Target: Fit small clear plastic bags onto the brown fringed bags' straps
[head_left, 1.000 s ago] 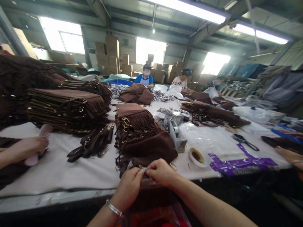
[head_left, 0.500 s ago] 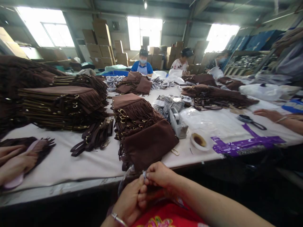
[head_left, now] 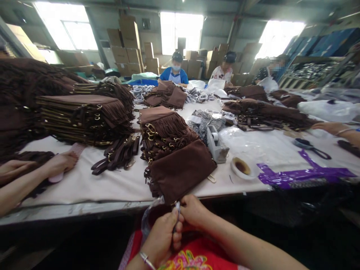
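Note:
At the front edge of the table lies a brown fringed bag, its near corner hanging toward my hands. My left hand, with a bracelet at the wrist, is closed on a small pale strip that pokes up between thumb and fingers. Close against it, my right hand is closed at the bag's near corner; its fingertips are partly hidden, so what it pinches cannot be made out. Behind the bag rises a pile of fringed bags with gold clasps. A gold oval ring rests beside the bag.
Left, a co-worker's hand holds a pink comb near brown fringe. Brown straps and a tall bag stack stand nearby. On the right are a tape dispenser, a tape roll and purple tape.
The view has shifted slightly. The pale strip now shows longer above my left fingers, while my hands stay together at the bag corner. The co-worker's comb has moved away from the fringe, to the right.

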### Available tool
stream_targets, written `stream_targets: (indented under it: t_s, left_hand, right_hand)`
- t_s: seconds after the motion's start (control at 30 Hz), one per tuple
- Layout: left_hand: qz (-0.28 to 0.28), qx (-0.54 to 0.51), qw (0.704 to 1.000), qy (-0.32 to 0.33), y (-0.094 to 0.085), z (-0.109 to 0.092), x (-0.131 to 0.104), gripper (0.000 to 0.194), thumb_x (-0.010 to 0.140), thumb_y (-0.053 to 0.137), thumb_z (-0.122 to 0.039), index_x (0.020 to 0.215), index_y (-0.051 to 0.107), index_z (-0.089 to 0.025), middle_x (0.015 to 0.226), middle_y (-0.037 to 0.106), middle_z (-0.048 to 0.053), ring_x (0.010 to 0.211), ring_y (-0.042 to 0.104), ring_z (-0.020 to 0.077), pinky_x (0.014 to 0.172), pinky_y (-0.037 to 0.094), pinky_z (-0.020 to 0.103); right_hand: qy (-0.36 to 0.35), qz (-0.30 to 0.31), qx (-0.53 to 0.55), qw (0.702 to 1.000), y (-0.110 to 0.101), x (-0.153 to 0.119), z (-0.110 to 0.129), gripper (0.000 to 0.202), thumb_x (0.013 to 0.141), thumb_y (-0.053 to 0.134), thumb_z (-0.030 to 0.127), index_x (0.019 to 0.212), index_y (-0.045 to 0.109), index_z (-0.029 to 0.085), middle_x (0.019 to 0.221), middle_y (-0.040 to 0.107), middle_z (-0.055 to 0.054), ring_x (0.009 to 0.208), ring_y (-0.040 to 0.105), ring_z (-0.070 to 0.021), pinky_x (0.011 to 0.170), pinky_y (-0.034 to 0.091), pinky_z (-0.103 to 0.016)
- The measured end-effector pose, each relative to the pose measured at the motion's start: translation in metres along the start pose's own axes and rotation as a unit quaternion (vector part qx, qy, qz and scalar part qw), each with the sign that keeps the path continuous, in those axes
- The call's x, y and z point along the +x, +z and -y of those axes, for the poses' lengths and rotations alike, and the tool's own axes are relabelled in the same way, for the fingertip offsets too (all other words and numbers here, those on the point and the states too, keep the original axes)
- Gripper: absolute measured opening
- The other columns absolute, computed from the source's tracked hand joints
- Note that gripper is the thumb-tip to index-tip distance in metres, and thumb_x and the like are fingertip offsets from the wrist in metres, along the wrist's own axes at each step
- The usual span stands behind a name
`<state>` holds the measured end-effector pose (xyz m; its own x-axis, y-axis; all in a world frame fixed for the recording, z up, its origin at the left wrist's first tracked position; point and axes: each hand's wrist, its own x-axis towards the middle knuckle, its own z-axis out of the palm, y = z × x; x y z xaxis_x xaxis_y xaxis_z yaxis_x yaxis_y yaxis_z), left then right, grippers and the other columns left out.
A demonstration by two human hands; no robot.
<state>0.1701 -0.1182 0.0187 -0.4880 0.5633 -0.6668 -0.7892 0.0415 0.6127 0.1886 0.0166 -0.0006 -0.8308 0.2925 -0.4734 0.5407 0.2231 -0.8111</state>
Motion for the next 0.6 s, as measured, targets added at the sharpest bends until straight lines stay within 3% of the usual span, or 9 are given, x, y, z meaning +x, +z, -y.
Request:
stream_targets:
  t_s: [0.07, 0.17, 0.27, 0.37, 0.43, 0.5, 0.6]
  left_hand:
    - [-0.014, 0.066, 0.997, 0.022, 0.001, 0.003, 0.000, 0.060, 0.060, 0.066, -0.072, 0.078, 0.055, -0.016, 0.050, 0.050, -0.007, 0.037, 0.037, 0.0044, 0.039, 0.026, 0.019]
    - [-0.021, 0.180, 0.983, 0.039, 0.004, 0.004, 0.001, 0.057, 0.067, 0.056, -0.073, 0.076, 0.055, -0.016, 0.049, 0.056, -0.002, 0.040, 0.046, 0.0104, 0.043, 0.032, 0.024]
    - [-0.008, 0.292, 0.953, 0.080, 0.007, 0.001, -0.002, 0.050, 0.080, 0.045, -0.063, 0.068, 0.056, -0.016, 0.055, 0.060, 0.003, 0.047, 0.050, 0.0130, 0.049, 0.034, 0.026]
    - [0.033, 0.389, 0.909, 0.149, 0.007, -0.003, -0.006, 0.045, 0.085, 0.045, -0.052, 0.060, 0.056, -0.017, 0.058, 0.060, 0.003, 0.053, 0.049, 0.0131, 0.053, 0.033, 0.027]
    - [0.028, 0.417, 0.895, 0.155, 0.002, -0.003, -0.007, 0.046, 0.084, 0.049, -0.052, 0.055, 0.054, -0.017, 0.054, 0.057, 0.001, 0.052, 0.047, 0.0128, 0.052, 0.030, 0.027]
    - [-0.006, 0.361, 0.925, 0.116, -0.005, -0.001, -0.006, 0.045, 0.081, 0.054, -0.055, 0.057, 0.056, -0.017, 0.053, 0.058, 0.002, 0.051, 0.050, 0.0139, 0.050, 0.032, 0.026]
    - [-0.030, 0.137, 0.989, 0.041, -0.013, 0.003, -0.003, 0.038, 0.073, 0.066, -0.054, 0.082, 0.062, -0.017, 0.069, 0.068, 0.005, 0.060, 0.061, 0.0174, 0.052, 0.038, 0.025]
  right_hand:
    - [0.017, 0.009, 0.059, 0.998, -0.005, -0.005, -0.003, 0.015, 0.073, 0.057, 0.022, 0.060, 0.058, 0.015, 0.049, 0.056, 0.002, 0.044, 0.043, -0.0079, 0.044, 0.027, -0.020]
    - [0.029, 0.048, 0.203, 0.978, -0.012, -0.018, -0.003, 0.029, 0.078, 0.059, 0.043, 0.067, 0.056, 0.015, 0.053, 0.059, 0.001, 0.045, 0.047, -0.0090, 0.045, 0.032, -0.021]
    - [0.037, 0.113, 0.314, 0.942, -0.013, -0.028, -0.004, 0.043, 0.069, 0.068, 0.057, 0.071, 0.054, 0.017, 0.049, 0.054, 0.003, 0.041, 0.049, -0.0106, 0.045, 0.036, -0.023]
    - [0.070, 0.107, 0.354, 0.927, -0.012, -0.032, -0.003, 0.044, 0.055, 0.082, 0.048, 0.069, 0.054, 0.016, 0.049, 0.054, 0.004, 0.040, 0.047, -0.0087, 0.045, 0.036, -0.022]
    - [0.078, 0.086, 0.374, 0.920, -0.014, -0.033, -0.002, 0.043, 0.052, 0.085, 0.043, 0.067, 0.056, 0.014, 0.055, 0.060, 0.001, 0.045, 0.050, -0.0085, 0.047, 0.038, -0.022]
    - [0.082, 0.090, 0.392, 0.912, -0.016, -0.034, -0.001, 0.043, 0.052, 0.085, 0.042, 0.067, 0.057, 0.014, 0.059, 0.064, -0.002, 0.048, 0.053, -0.0099, 0.050, 0.042, -0.024]
    - [0.098, 0.126, 0.395, 0.905, -0.018, -0.033, -0.004, 0.041, 0.055, 0.084, 0.043, 0.068, 0.058, 0.014, 0.059, 0.064, -0.002, 0.048, 0.055, -0.0113, 0.052, 0.044, -0.025]
